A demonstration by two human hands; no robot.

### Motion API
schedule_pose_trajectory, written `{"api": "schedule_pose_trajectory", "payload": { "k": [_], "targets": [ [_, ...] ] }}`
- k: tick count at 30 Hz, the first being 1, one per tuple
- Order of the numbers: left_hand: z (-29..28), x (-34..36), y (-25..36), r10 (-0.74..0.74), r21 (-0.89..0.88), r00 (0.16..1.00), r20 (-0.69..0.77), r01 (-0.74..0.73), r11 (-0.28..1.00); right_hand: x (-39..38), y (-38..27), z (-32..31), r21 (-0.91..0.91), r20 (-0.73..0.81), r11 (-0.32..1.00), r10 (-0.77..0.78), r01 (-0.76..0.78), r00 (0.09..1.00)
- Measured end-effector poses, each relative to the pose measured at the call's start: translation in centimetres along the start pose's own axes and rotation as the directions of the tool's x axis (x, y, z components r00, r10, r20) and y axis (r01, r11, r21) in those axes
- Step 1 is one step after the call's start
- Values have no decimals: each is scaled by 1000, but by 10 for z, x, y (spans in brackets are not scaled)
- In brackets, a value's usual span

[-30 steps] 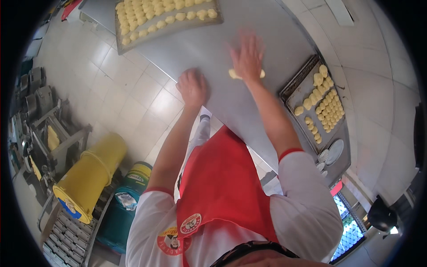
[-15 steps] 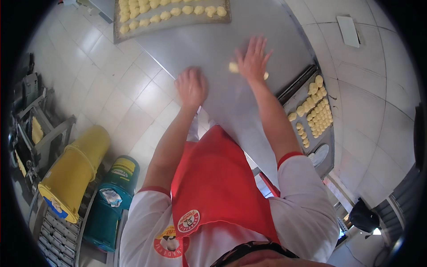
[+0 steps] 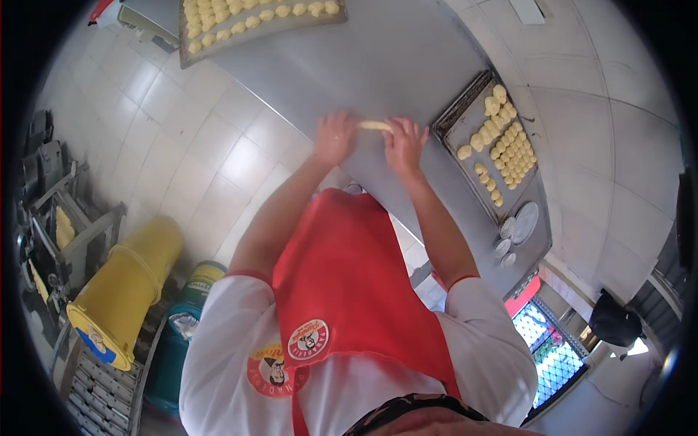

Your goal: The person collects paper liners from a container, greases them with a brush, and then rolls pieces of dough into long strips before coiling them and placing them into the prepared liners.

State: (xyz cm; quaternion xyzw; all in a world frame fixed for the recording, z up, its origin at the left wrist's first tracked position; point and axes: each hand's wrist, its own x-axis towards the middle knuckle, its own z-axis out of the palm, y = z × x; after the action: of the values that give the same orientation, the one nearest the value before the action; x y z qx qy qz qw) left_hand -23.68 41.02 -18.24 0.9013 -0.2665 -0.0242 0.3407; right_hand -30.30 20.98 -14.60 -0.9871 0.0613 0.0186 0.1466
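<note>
A short, pale yellow strip of dough (image 3: 374,126) spans the gap between my hands over the steel table (image 3: 392,65). Its left end disappears into the fingers of my left hand (image 3: 337,138), which is closed on it. The thumb and fingers of my right hand (image 3: 404,145) pinch the other end. Both hands are near the table's front edge, in front of the red apron (image 3: 356,276). Whether the strip touches the steel or hangs just above it, I cannot tell.
A tray (image 3: 291,27) with rows of dough balls lies at the far left. Another tray (image 3: 459,131), at the right, bears dough pieces of several sizes. Small fluted moulds (image 3: 507,227) and a round whitish disc (image 3: 525,221) sit nearer. Yellow (image 3: 131,283) and green bins stand lower left.
My right hand, earlier spread flat over the dough, has come nearer and now pinches one end. My left hand has moved right from the table edge to the other end.
</note>
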Motion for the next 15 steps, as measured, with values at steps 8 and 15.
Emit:
{"api": "schedule_pose_trajectory", "payload": {
  "k": [8,15],
  "targets": [
    [16,-33,14,224,273,967,119,-249,929,-35,-28,44,-10,-138,991,-131,131,982],
    [26,91,-8,-247,446,967,-60,248,860,102,-10,42,-96,-185,989,92,-112,978]
  ]
}}
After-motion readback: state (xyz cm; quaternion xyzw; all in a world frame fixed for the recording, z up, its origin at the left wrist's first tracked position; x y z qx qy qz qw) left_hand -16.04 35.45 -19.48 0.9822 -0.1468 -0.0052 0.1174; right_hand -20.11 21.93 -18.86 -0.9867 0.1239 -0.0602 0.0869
